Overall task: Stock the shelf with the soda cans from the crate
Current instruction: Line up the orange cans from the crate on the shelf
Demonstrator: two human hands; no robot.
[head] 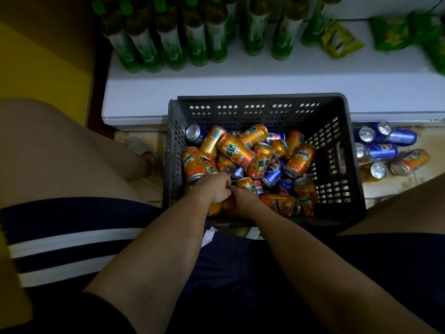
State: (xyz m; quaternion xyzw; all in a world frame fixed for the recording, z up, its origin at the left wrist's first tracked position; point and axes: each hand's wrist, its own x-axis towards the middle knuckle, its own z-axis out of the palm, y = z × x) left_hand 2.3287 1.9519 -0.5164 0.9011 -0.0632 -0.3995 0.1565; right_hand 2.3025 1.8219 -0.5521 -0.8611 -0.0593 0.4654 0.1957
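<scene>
A dark grey plastic crate (337,131) stands on the floor between my knees, against the white shelf (240,80). It holds several orange soda cans (237,150) mixed with blue soda cans (273,173), all lying loose. Both hands are down in the crate's near side, backs up, almost touching. My left hand (214,189) curls its fingers round an orange can (215,209) that shows under the palm. My right hand (243,200) curls over another orange can (245,183). The fingertips are hidden among the cans.
Green bottles (168,44) stand in rows at the back of the shelf, with green and yellow snack bags (342,39) to their right. More blue and orange cans (385,145) lie on the tiled floor right of the crate. My bare knees flank it.
</scene>
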